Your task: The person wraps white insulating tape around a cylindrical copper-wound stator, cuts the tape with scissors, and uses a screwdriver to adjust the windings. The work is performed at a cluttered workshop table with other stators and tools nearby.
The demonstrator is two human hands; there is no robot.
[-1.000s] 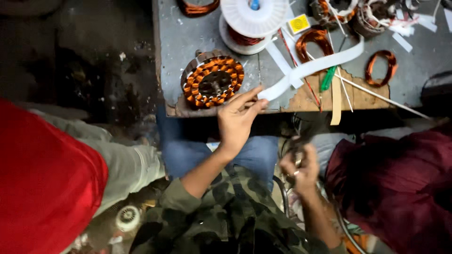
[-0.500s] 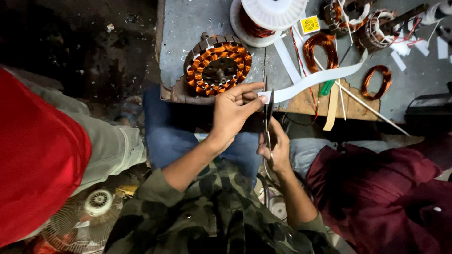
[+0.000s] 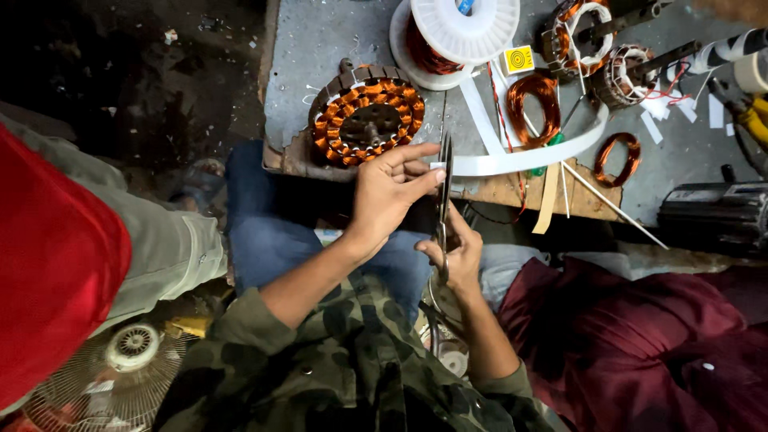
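Observation:
My left hand pinches the near end of a long white insulation strip that curves back across the grey workbench. My right hand grips a pair of scissors, held upright with the blades at the strip's end, right beside my left fingertips. Just behind my left hand sits a round motor stator wound with copper coils. My sleeves are camouflage-patterned.
A white spool of copper wire, loose copper coils, smaller stators and thin sticks lie on the bench. A person in red and grey sits at the left, another in maroon at the right. A fan guard lies on the floor.
My right hand rose from my lap with the scissors and brought the blades up to the strip end held by my left hand. The view shifted closer to the bench.

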